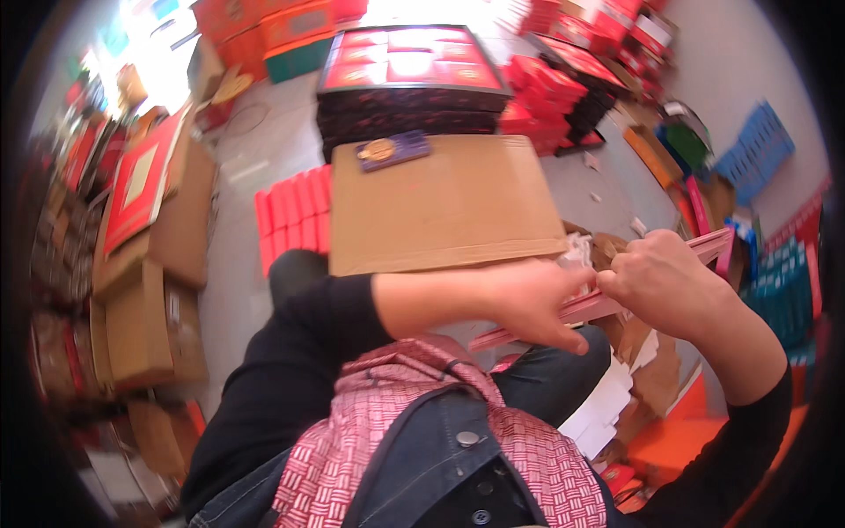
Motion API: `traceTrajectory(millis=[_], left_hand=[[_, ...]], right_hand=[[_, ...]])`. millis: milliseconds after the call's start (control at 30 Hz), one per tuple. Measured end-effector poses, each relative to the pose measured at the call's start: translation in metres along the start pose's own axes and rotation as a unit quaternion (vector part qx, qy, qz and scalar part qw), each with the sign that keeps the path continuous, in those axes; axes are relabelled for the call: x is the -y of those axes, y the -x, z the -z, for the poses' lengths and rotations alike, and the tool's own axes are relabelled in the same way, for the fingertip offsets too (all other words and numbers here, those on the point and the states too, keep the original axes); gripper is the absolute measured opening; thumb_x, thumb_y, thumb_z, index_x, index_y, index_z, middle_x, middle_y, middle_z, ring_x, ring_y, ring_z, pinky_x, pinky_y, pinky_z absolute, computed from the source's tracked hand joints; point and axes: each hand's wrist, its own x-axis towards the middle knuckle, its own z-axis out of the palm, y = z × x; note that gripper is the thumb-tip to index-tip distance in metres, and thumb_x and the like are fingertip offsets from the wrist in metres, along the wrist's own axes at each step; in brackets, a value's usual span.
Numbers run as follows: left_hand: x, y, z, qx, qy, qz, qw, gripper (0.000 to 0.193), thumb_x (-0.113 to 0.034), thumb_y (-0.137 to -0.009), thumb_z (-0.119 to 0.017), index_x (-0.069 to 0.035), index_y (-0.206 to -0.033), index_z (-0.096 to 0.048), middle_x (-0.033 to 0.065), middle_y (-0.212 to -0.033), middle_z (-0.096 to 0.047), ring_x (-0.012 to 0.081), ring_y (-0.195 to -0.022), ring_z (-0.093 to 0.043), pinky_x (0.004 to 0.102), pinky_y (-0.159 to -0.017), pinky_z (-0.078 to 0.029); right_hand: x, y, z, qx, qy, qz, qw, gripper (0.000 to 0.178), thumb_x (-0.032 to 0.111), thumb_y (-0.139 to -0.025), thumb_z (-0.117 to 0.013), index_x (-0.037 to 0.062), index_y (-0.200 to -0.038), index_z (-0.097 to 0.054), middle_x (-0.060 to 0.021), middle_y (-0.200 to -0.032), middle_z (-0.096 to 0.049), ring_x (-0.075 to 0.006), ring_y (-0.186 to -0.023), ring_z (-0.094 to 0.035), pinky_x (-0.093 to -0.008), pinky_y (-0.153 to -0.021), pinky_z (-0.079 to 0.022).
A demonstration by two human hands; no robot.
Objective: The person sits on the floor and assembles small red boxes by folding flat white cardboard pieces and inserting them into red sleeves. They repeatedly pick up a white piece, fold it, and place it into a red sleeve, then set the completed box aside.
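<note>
1. The pink strip-like piece (591,308) lay directly beneath the hands, off the near right corner of the brown carton (440,211). Whether it was a tray or a frame, I could not tell.
2. Its long axis slanted from just above the person's right knee (568,374), at lower left, outward to the upper right.
3. The right hand (660,280) was nearer the strip's far end, with its fingers curled in; the left hand (532,299) reached across from the carton's near edge, its thumb spread downward.
4. The hands nearly met at the fingertips; what either one gripped could not be told.
5. White crumpled material (576,251) and brown paper (607,249) crowded the space just beyond the fingers, beside the carton's right edge; white sheets (603,409) lay below the strip.
6. A purple packet (393,151) lay at the carton's far left corner. Red bars (295,216) stood along its left edge, and a stack of black trays (409,101) rose behind its far edge.
</note>
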Motion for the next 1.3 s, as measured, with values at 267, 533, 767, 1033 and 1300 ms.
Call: traceTrajectory(millis=[267,533,767,1033,1300], left_hand=[[0.081,0.097,-0.012,-0.184,0.293,0.027,0.938,0.057,-0.009,-0.081,-0.065,0.005,-0.131,-0.042,0.0159,-0.117,-0.06,0.0228,-0.105,-0.06,0.034,-0.089,-0.049],[0.153,0.136,-0.053,-0.298,0.614,-0.018,0.731,0.059,-0.006,-0.083,-0.066,0.001,-0.134,-0.038,0.0154,-0.121,-0.056,0.0242,-0.105,-0.061,0.037,-0.091,-0.051],[0.168,0.127,-0.086,-0.292,0.594,0.123,0.74,0.051,0.002,-0.082,-0.058,0.003,-0.13,-0.041,0.0161,-0.121,-0.056,0.0255,-0.106,-0.06,0.0375,-0.091,-0.05],[0.164,0.083,-0.075,-0.281,0.617,0.183,0.712,0.043,-0.006,-0.084,-0.06,0.001,-0.122,-0.041,0.0148,-0.113,-0.055,0.0239,-0.102,-0.059,0.0382,-0.086,-0.052],[0.18,0.047,-0.078,-0.307,0.58,0.199,0.728,0.033,-0.005,-0.091,-0.051,0.002,-0.12,-0.037,0.0162,-0.109,-0.055,0.0279,-0.087,-0.064,0.0367,-0.055,-0.061]], right_hand=[[0.039,-0.099,0.08,-0.328,0.002,0.023,0.944,0.038,0.015,-0.074,-0.069,0.0032,-0.109,-0.061,-0.0153,-0.108,-0.063,-0.0293,-0.112,-0.056,-0.042,-0.098,-0.041],[0.124,-0.088,-0.146,-0.305,-0.885,-0.237,0.261,0.039,0.021,-0.093,-0.056,0.003,-0.126,-0.045,-0.0121,-0.116,-0.058,-0.0213,-0.105,-0.058,-0.0315,-0.087,-0.05],[0.214,-0.15,-0.172,-0.241,-0.901,-0.307,0.188,0.032,0.001,-0.089,-0.052,-0.0072,-0.119,-0.047,-0.0157,-0.113,-0.06,-0.0239,-0.096,-0.063,-0.0352,-0.085,-0.052],[0.158,-0.157,-0.199,-0.279,-0.861,-0.365,0.217,0.025,-0.003,-0.086,-0.052,-0.0089,-0.11,-0.049,-0.0169,-0.103,-0.062,-0.0228,-0.086,-0.065,-0.0343,-0.077,-0.055],[0.111,-0.176,-0.247,-0.284,-0.845,-0.385,0.239,0.028,0.007,-0.091,-0.051,-0.0054,-0.116,-0.048,-0.0147,-0.104,-0.061,-0.021,-0.085,-0.063,-0.0347,-0.073,-0.054]])
